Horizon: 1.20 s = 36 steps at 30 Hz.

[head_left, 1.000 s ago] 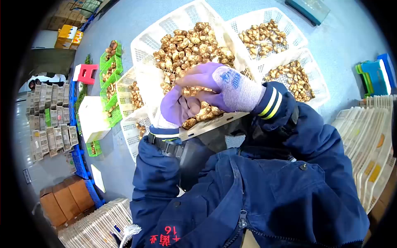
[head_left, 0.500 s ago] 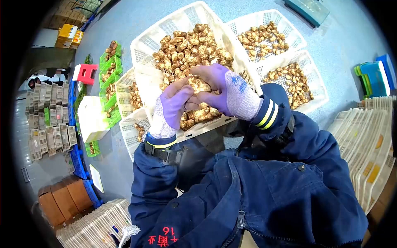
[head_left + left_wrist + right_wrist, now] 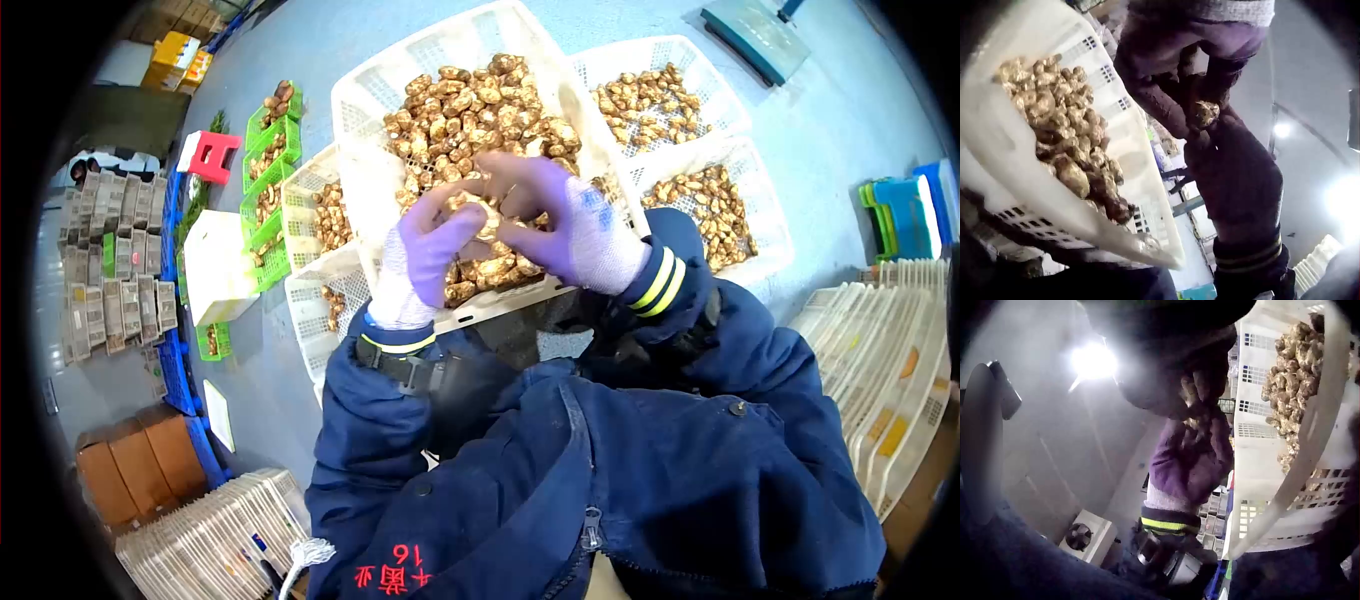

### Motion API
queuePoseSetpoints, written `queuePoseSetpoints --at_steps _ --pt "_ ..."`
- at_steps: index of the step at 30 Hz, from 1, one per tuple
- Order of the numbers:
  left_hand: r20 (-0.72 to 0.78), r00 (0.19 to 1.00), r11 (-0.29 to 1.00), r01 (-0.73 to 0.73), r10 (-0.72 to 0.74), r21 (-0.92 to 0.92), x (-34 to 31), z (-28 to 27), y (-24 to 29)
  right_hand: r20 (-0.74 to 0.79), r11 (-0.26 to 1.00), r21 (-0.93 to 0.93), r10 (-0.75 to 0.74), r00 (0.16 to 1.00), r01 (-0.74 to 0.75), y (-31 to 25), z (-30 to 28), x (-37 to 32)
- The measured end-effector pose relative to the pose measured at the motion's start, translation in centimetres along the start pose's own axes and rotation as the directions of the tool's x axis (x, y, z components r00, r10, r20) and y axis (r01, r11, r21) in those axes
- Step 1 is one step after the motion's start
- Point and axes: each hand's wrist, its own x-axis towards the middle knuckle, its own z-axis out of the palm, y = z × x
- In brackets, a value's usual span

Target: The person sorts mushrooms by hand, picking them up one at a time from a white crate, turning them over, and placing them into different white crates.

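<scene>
A knobbly brown-and-cream tuber (image 3: 487, 222) is held between two purple-gloved hands, above the near part of a large white crate (image 3: 362, 110) piled with similar tubers (image 3: 470, 115). The left hand (image 3: 425, 255) curls its fingers and thumb round one side of it. From the other side, the right hand (image 3: 575, 225) grips it with bent fingers and thumb. In the left wrist view the tuber (image 3: 1205, 114) shows between both sets of fingertips. The right wrist view shows the left hand (image 3: 1188, 462) below the darker right hand; the fingers partly cover the piece.
Smaller white crates with tubers stand on both sides of the large one, two at the right (image 3: 745, 118). Green baskets (image 3: 250, 215), a white box (image 3: 215, 265) and a red stool (image 3: 214, 157) are at the left. Stacked white crates (image 3: 880, 350) stand at the right.
The hands have parted slightly from their earlier overlap, uncovering the tuber between them. The left hand has turned more upright. The head view has shifted a little.
</scene>
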Motion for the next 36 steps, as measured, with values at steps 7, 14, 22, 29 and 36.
queuePoseSetpoints --at_steps 7,14,22,29,36 --pt "-0.44 0.857 0.942 -0.138 0.269 0.306 -10.9 -17.4 0.4 -0.235 0.979 -0.201 -0.01 0.972 -0.039 4.3 -5.7 -1.1" --pt "-0.735 0.678 0.345 0.692 -0.005 0.635 -22.9 -31.0 -13.1 -0.16 0.96 -0.241 0.104 0.982 -0.141 5.9 -4.4 -1.6" --pt "0.026 0.998 0.646 -0.06 0.061 0.761 -3.7 -8.7 2.0 -0.133 0.957 -0.288 0.004 0.991 -0.042 5.8 -4.1 -1.9" --pt "0.188 0.797 -0.201 -0.36 -0.574 0.911 8.2 -2.5 -6.7 -0.155 0.924 -0.379 -0.109 0.982 0.043 5.5 -4.6 -2.2" --pt "0.159 0.795 0.017 -0.184 -0.586 0.983 7.2 -3.8 -3.2 -0.211 0.946 -0.314 -0.149 0.966 0.077 6.9 -4.7 -2.4"
